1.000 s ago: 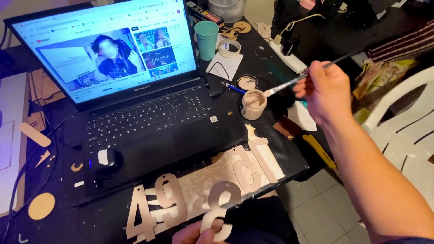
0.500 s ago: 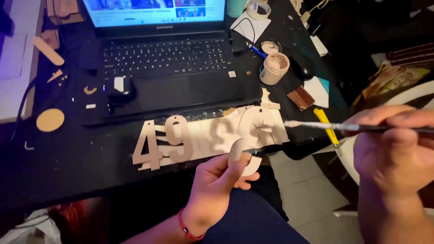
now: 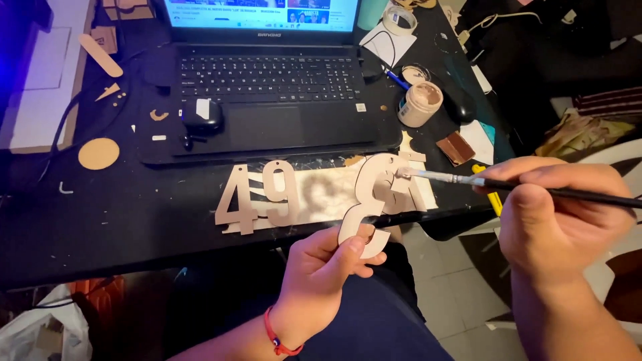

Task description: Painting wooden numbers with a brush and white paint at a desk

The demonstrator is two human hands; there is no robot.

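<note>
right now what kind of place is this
Probably a home hobby desk used for craft painting. An open black laptop sits on a cluttered black table, beside a small open paint pot, flat pale wooden cut-out numbers and a roll of tape.

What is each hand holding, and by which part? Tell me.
The left hand pinches the wooden cutout number at its bottom end between thumb and fingers. The right hand grips the paintbrush along its dark handle.

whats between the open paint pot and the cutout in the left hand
In the head view, between the paint pot and the held cutout lie the laptop's front corner and a pale wooden shape on the black table.
</note>
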